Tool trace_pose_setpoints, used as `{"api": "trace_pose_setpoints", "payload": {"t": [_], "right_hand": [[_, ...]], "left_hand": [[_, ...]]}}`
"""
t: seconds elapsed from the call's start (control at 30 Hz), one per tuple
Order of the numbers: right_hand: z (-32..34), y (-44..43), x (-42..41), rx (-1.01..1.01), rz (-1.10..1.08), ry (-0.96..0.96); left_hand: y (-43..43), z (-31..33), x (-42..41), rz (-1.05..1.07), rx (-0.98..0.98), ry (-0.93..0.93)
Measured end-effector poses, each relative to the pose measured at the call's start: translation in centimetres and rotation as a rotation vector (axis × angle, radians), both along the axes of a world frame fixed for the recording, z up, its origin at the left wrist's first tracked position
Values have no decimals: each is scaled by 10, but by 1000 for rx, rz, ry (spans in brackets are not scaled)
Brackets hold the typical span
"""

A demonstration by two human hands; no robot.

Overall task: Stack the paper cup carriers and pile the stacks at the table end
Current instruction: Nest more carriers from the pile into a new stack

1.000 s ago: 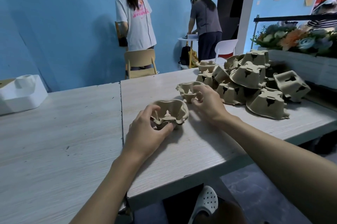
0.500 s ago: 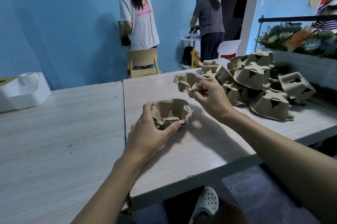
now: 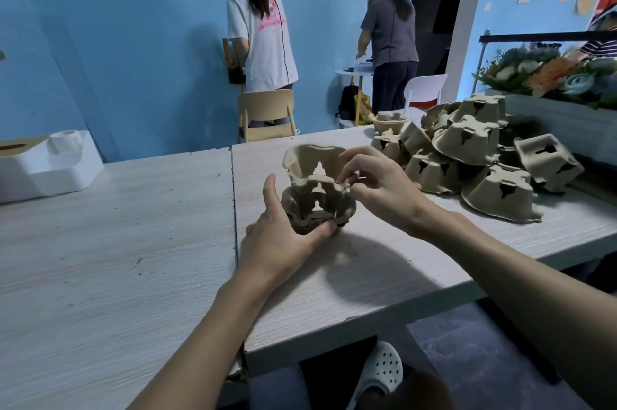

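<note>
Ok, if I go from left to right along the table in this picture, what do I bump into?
White box → left hand, gripping the lower cup carrier → right hand, pinching the upper cup carrier → heap of cup carriers.

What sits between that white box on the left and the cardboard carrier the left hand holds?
Nothing. The head view shows only bare table and the seam where two tabletops meet between white box and carrier.
</note>
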State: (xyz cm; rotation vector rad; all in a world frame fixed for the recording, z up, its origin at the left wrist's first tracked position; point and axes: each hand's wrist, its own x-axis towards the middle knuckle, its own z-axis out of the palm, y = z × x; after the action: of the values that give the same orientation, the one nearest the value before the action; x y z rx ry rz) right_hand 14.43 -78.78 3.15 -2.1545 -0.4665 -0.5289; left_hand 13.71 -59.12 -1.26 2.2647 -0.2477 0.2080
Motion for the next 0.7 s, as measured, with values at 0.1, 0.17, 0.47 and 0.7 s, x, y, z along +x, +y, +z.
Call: {"api": "trace_pose_setpoints", "payload": {"t": [0.1, 0.17, 0.47, 0.7], "right_hand": [[1, 2, -4, 17, 40, 53], [1, 2, -5, 39, 46, 69], [-1, -9, -5, 22, -3, 81], [-4, -14, -5, 50, -26, 84]], "left_hand": [[1, 0, -1, -4, -4, -4], [1, 0, -1, -3, -9, -11], [3, -3, 1, -89, -68, -29], [1, -3, 0, -139, -134, -19]]}}
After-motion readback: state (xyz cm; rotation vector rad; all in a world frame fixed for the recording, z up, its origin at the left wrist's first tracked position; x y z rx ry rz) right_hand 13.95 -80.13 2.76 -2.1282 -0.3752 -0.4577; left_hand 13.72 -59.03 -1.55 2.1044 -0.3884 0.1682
